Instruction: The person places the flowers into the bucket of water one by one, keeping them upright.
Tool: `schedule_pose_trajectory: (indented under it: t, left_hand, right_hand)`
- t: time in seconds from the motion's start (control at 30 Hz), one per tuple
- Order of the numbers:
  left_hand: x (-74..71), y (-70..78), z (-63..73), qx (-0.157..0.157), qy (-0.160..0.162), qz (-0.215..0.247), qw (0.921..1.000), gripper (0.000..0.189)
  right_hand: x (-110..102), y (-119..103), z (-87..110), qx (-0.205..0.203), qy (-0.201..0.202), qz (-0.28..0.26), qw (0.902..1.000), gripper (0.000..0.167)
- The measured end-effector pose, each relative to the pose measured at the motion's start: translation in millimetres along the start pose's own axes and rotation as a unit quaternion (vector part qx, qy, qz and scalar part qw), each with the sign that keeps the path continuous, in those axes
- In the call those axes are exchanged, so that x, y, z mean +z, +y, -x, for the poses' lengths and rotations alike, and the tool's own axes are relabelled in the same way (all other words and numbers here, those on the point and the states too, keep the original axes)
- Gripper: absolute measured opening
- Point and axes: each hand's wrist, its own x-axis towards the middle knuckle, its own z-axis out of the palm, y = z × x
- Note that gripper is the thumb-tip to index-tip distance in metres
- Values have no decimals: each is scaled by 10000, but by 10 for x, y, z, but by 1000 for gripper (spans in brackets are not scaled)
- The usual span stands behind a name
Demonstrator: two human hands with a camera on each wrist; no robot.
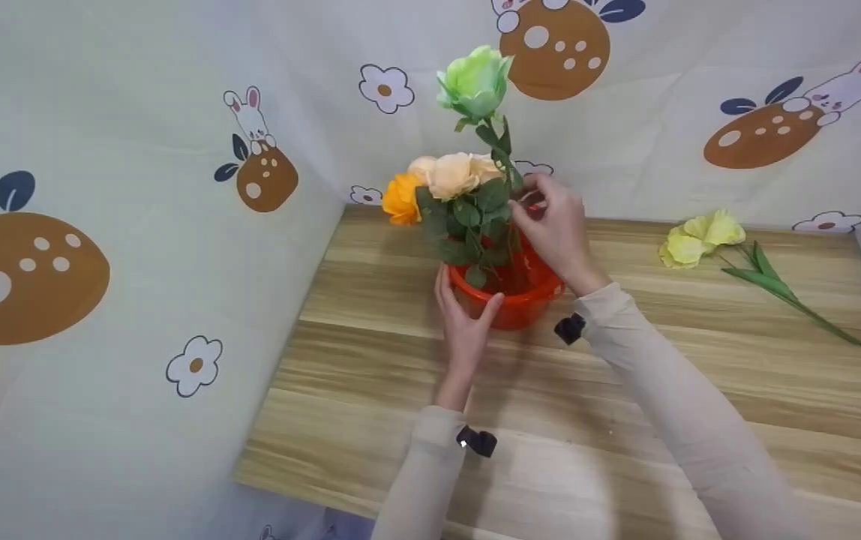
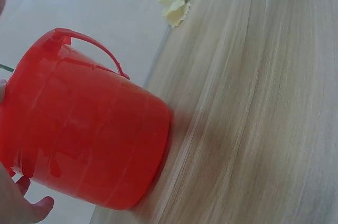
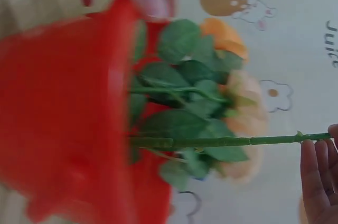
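Observation:
A red plastic bucket (image 1: pixel 517 311) stands upright on the table, holding peach roses (image 1: pixel 454 177) and an orange flower (image 1: pixel 402 199) among green leaves. My left hand (image 1: pixel 464 330) grips its near left side, thumb at the rim; the left wrist view shows the fingers against the bucket wall (image 2: pixel 95 129). A tall light-green artificial rose (image 1: pixel 478 84) rises above the others. With its fingertips my right hand (image 1: pixel 562 229) pinches the rose's stem (image 3: pixel 222 142), whose lower part runs down inside the bucket. The stem's lower end is hidden by the bucket wall.
A pale yellow flower (image 1: pixel 703 236) with a long green stem lies on the wooden table (image 1: pixel 370 352) at the right. Patterned cloth walls (image 1: pixel 138 150) stand behind and left of the table. The bucket's handle (image 2: pixel 97 44) hangs down one side.

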Motion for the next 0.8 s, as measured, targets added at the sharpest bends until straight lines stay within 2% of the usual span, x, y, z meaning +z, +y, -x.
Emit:
schedule_pose_trajectory:
  t: [0.23,0.47,0.63,0.8]
  left_hand:
    - [3,-4,8,-43,-47,134,9999,101]
    - [11,-9,9,60,-31,82,9999,100]
    - [15,-17,10,4,-22,91,10000,100]
    - [4,-17,10,-13,-3,103,9999,100]
  right_hand:
    - [187,351,215,373,-545,329,9973,15]
    - [238,542,282,835,-943,710,9895,15]
    - [180,589,314,1137,-927,692,9868,19]
    - [14,650,315,1205,-647,528,9892,20]
